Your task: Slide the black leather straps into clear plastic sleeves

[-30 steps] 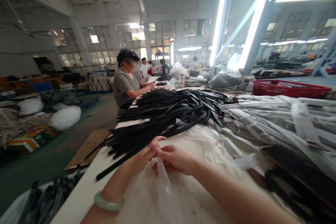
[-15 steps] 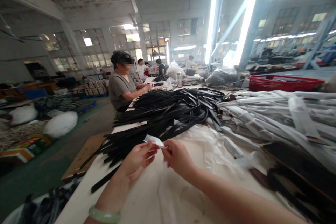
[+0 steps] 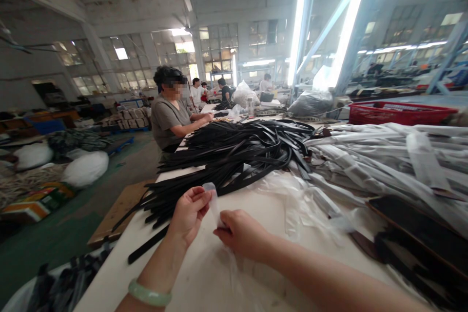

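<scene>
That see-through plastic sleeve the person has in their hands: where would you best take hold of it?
Pinch the clear plastic sleeve near its upper end, coming from above, where it stands out past the left hand. The film looks thin and limp, and its lower length droops past the right hand toward the table, so it would likely fold if taken there.

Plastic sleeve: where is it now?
Head view, lower centre: the plastic sleeve hangs between the left hand and right hand, just in front of the black straps.
</scene>
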`<state>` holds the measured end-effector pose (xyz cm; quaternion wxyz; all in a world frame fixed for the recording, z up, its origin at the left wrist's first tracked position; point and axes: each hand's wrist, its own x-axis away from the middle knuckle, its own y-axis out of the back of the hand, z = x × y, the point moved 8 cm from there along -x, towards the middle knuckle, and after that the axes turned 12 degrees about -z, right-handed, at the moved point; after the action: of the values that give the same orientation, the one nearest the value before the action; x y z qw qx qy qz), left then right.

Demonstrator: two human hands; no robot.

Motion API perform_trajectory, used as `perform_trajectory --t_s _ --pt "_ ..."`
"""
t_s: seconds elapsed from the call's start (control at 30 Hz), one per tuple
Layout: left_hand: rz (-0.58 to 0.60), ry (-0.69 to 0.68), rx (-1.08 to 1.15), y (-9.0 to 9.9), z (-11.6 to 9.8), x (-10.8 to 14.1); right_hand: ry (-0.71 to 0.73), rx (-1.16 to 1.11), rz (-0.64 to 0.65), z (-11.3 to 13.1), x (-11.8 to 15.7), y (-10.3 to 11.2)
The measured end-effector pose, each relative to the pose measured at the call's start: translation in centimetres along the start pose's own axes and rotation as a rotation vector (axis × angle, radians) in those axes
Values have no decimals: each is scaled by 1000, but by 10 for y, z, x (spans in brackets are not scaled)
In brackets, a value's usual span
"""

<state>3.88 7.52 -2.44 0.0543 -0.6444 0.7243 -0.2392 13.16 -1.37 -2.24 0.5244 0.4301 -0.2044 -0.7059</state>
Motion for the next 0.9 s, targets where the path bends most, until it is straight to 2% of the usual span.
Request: perform_trajectory --t_s 0.13,0.2,0.27,0.33,0.43,0.53,0.7,0.9 --pt "-11 -54 -25 3 -6 -2 24 -78 22 4 1 -1" --pt "-18 -86 -52 6 -9 -4 -12 -212 58 1 0 -1" --pt "-34 -129 -84 11 -13 -8 -79 -270 33 -10 -5 4" --pt "-59 -179 -122 17 -17 -13 -99 -147 -84 -23 -14 17" --pt "-87 -259 -176 25 -26 -21 -42 89 -231 -33 -28 36" --pt "-51 -322 -215 28 -41 -25 -8 171 -219 -36 -43 36" --pt "9 -407 -235 33 -62 -27 -9 305 -157 -41 -64 24" --pt "-7 -421 -269 35 -55 -30 42 366 -117 -45 -61 20"
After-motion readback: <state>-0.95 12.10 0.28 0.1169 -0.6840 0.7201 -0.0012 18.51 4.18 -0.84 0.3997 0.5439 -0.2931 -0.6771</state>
